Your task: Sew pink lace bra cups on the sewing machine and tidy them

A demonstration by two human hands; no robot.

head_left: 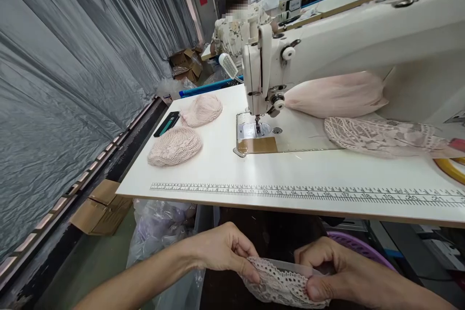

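Below the table's front edge, a pale pink lace piece (278, 283) with a scalloped, holed border is stretched between my two hands. My left hand (232, 252) pinches its left end between thumb and fingers. At the right end, my right hand (332, 269) is closed on it, thumb on top. A strip of sheer fabric shows behind the lace edge. Above them stands a white sewing machine (327, 34), its presser foot (257, 125) over the metal plate with no cloth under it.
Two lace cups (175, 146) and a dark green-striped case (167, 124) lie on the table's left. Sheer pink fabric (337, 94), patterned lace (381, 135) and yellow-handled scissors (450, 169) lie right. A printed ruler (290, 193) runs along the front edge. Another person (232, 29) sits beyond.
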